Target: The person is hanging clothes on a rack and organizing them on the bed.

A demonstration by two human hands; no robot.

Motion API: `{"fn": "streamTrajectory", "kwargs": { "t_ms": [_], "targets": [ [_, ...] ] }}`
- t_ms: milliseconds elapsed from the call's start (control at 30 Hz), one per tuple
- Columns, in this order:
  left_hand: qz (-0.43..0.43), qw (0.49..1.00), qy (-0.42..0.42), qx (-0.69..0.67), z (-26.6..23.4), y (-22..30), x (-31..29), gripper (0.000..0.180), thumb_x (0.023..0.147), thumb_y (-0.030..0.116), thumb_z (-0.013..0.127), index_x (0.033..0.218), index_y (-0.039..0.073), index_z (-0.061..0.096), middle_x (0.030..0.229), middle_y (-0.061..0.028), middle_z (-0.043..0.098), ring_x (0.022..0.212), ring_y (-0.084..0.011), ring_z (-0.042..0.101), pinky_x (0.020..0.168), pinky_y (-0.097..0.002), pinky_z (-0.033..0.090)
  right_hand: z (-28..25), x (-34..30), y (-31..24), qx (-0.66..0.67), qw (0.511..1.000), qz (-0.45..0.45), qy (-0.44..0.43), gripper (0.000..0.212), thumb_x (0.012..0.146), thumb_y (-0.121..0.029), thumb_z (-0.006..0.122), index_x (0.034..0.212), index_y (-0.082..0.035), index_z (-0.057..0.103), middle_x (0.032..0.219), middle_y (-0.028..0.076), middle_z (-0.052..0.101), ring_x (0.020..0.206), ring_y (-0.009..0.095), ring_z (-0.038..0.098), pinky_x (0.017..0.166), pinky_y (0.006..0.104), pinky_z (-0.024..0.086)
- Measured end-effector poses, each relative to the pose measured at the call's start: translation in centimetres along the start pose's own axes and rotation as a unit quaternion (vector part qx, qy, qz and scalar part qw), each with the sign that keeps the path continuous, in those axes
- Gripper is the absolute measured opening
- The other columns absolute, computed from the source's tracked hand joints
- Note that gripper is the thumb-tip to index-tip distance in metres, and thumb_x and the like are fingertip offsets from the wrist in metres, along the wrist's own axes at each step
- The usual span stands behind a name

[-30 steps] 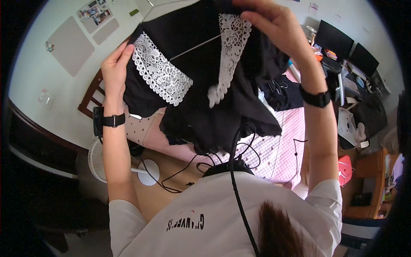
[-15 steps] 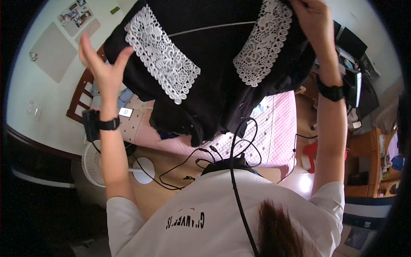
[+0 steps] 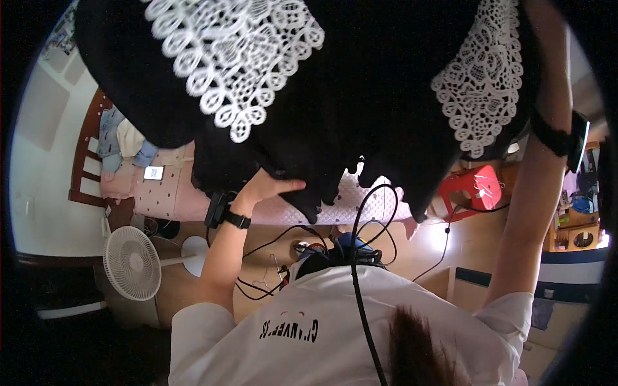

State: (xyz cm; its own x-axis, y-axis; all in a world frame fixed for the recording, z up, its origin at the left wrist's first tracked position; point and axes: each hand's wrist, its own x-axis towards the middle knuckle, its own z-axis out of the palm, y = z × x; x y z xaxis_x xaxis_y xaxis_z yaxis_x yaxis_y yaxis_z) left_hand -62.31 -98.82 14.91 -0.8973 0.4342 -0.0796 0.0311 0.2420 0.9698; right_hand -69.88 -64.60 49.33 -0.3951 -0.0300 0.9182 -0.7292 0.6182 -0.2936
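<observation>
A black garment [image 3: 380, 96] hangs in the air in front of me and fills the upper part of the view. It bears two white lace panels, a left one [image 3: 241, 51] and a right one [image 3: 483, 83]. My right hand [image 3: 547, 29] is up at the garment's right edge, gripping it; its fingertips are cut off by the top of the picture. Low on the garment's left side, my left hand [image 3: 267, 188] touches the dark cloth. Its thumb is stretched out to the right, while the other fingers are hidden in the fabric.
Behind the garment stands a bed with a pink quilted cover [image 3: 164, 196], holding folded clothes [image 3: 129, 138] and a phone [image 3: 153, 172]. A white fan [image 3: 132, 264] is at left, a red stool [image 3: 473, 190] at right. A black cable [image 3: 354, 276] loops before my chest.
My left hand has come down and right, from spread beside the garment to its lower part. The garment is closer and larger in view. My right hand has shifted right and up.
</observation>
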Motion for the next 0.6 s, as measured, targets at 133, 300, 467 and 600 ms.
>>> {"fn": "streamTrajectory", "kwargs": {
  "t_ms": [133, 300, 467, 600],
  "targets": [
    [-0.100, 0.991, -0.092, -0.013, 0.2, -2.6, -1.5, 0.060, 0.065, 0.020, 0.085, 0.116, 0.000, 0.061, 0.117, -0.0100, 0.063, 0.104, -0.0194, 0.058, 0.094, -0.0316, 0.043, 0.6, -4.2, 8.6, -0.122, 0.985, 0.108, -0.048, 0.016, 0.086, -0.008, 0.062, 0.096, 0.003, 0.070, 0.078, 0.006, 0.070, 0.068, 0.011, 0.060, 0.060, 0.0271, 0.048],
    [-0.172, 0.980, -0.063, -0.083, 1.2, -9.9, -1.2, 0.087, 0.061, 0.012, 0.085, 0.134, -0.003, 0.040, 0.131, -0.0117, 0.050, 0.118, -0.0247, 0.047, 0.103, -0.0344, 0.035, 5.7, -14.8, 24.0, -0.205, 0.951, 0.174, -0.152, 0.025, 0.082, -0.034, 0.067, 0.099, -0.017, 0.072, 0.085, 0.013, 0.069, 0.079, 0.028, 0.068, 0.071, 0.0354, 0.052],
    [-0.281, 0.949, -0.014, -0.145, 3.7, -15.8, 0.8, 0.074, 0.070, 0.018, 0.080, 0.130, -0.006, 0.045, 0.130, -0.0159, 0.051, 0.119, -0.0272, 0.047, 0.103, -0.0343, 0.035, 12.6, -25.0, 31.8, -0.212, 0.922, 0.247, -0.208, 0.025, 0.083, -0.036, 0.064, 0.100, -0.020, 0.071, 0.087, 0.014, 0.068, 0.080, 0.033, 0.066, 0.073, 0.0391, 0.052],
    [-0.350, 0.931, 0.091, -0.051, 4.2, -20.6, 5.0, 0.061, 0.074, 0.013, 0.076, 0.126, -0.002, 0.050, 0.119, -0.0113, 0.061, 0.107, -0.0252, 0.057, 0.093, -0.0351, 0.043, 19.5, -31.4, 36.9, -0.196, 0.884, 0.338, -0.256, 0.025, 0.084, -0.031, 0.062, 0.103, -0.018, 0.071, 0.090, 0.014, 0.068, 0.087, 0.033, 0.065, 0.080, 0.0389, 0.051]
  ]
}}
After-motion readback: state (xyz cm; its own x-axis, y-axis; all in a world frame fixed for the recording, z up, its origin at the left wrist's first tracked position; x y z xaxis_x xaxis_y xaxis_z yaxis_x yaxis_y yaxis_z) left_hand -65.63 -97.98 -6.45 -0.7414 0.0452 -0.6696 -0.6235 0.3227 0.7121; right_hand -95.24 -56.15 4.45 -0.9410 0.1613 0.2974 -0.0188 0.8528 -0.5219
